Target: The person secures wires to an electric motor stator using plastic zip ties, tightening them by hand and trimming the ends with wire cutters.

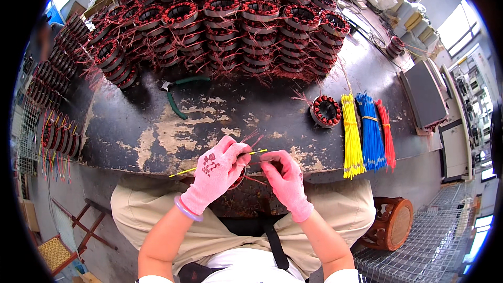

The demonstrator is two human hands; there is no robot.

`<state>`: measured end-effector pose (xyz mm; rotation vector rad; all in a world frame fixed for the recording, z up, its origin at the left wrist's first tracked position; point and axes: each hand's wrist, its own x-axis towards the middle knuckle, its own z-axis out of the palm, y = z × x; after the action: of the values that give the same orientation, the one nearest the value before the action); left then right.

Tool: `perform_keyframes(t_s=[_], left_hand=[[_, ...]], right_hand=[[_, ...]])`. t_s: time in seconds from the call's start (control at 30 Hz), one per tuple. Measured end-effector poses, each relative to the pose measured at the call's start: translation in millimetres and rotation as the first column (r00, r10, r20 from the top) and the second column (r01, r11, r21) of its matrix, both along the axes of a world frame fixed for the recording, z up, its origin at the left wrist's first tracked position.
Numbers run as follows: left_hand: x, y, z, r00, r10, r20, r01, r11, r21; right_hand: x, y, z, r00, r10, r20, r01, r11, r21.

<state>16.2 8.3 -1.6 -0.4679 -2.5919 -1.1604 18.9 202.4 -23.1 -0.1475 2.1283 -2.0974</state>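
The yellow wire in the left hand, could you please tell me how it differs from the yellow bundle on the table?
The yellow wire is a single strand, while the yellow bundle gathers many. The yellow wire is in the left hand, while the yellow bundle lies on the table. The yellow wire slants from side to side, while the yellow bundle points away from the person. Both are yellow.

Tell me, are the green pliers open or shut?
Open: the pliers lie on the table with their two green handles spread wide apart.
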Motion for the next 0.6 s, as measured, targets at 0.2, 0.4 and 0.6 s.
perform_keyframes(t_s=[0.2, 0.4, 0.6], left_hand=[[1, -3, 1, 0.997, -0.067, -0.043, 0.063, 0.995, -0.082], [5, 3, 13, 0.998, -0.046, 0.032, 0.049, 0.991, -0.122], [5, 5, 6, 0.999, -0.036, 0.032, 0.039, 0.995, -0.095]], right_hand=[[-5, 3, 15, 0.912, 0.084, -0.401, 0.076, 0.927, 0.368], [-16, 10, 19, 0.982, 0.157, -0.106, -0.131, 0.967, 0.218], [-21, 11, 21, 0.975, 0.19, -0.116, -0.163, 0.964, 0.211]])
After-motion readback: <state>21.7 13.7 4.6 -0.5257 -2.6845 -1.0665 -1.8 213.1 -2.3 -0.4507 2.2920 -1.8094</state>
